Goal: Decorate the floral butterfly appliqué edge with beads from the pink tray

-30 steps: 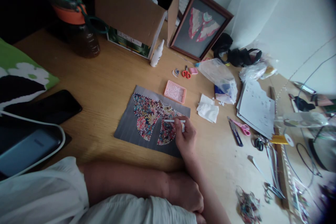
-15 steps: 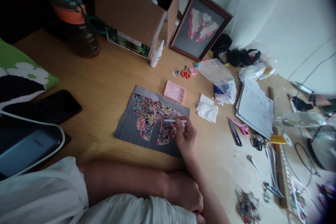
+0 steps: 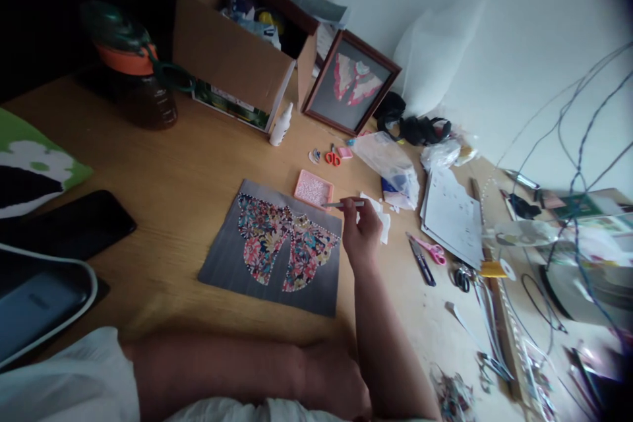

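My right hand [image 3: 362, 231] pinches a thin, pale pen-like stick [image 3: 349, 204]. The stick's tip points left, at the near right corner of a small pink tray [image 3: 298, 190] that holds many tiny white beads [image 3: 312, 187]. Below the tray lies a grey sheet [image 3: 222, 264] bearing a floral fabric cape shape [image 3: 267, 237], with white beads along much of its outline. My left hand [image 3: 339, 382] rests curled at the table's front edge, beside my right forearm; its fingers are partly hidden and nothing shows in it.
Behind the tray are orange-handled scissors [image 3: 333, 157], a white bottle [image 3: 281, 125], a cardboard box [image 3: 232, 56] and a framed cape picture [image 3: 352, 82]. Crumpled tissue [image 3: 384, 227], a cutter [image 3: 422, 262], pink scissors [image 3: 432, 251] and papers [image 3: 452, 217] lie right; a phone [image 3: 69, 224] lies left.
My right hand has moved from above the floral shape up to the bead tray, carrying the stick. The camera view has shifted; my left hand stays curled near the front edge.
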Demonstrator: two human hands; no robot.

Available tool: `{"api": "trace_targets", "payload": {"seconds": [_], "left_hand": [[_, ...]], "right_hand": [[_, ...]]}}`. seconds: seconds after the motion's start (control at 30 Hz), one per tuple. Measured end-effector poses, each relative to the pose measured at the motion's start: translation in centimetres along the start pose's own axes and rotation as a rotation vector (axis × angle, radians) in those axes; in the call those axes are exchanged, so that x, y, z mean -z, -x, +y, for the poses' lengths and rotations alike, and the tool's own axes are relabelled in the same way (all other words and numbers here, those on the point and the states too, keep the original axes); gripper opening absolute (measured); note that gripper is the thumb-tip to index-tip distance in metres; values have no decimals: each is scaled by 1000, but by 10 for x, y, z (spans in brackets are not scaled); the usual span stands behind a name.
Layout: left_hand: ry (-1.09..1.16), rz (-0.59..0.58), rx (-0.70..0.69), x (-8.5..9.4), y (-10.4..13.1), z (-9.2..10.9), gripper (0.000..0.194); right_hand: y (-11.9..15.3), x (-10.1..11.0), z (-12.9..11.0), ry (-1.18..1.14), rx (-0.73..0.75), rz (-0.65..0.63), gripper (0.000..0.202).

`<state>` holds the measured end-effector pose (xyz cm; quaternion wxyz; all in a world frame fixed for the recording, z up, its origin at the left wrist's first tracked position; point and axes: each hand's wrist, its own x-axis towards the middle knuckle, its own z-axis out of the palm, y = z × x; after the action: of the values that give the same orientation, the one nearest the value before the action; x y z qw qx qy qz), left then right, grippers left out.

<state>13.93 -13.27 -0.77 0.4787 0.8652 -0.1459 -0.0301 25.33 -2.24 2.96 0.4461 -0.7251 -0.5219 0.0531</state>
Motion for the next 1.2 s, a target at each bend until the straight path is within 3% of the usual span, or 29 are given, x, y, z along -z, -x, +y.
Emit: {"api": "trace_targets", "payload": {"seconds": [0.13,0.27,0.87,1.2], "left_hand": [[40,-146,32,12,0,4,35],[29,-196,64,22,1,10,40],[-145,-162,75,35,10,21,35],[-194,-175,63,22,3,17,33]], "right_hand": [[-26,-14,17,103,-2,9,38],[-28,-26,30,134,12,-21,37],[-26,-33,39,195,68,-27,36],[-25,-30,41,196,71,35,39]]}}
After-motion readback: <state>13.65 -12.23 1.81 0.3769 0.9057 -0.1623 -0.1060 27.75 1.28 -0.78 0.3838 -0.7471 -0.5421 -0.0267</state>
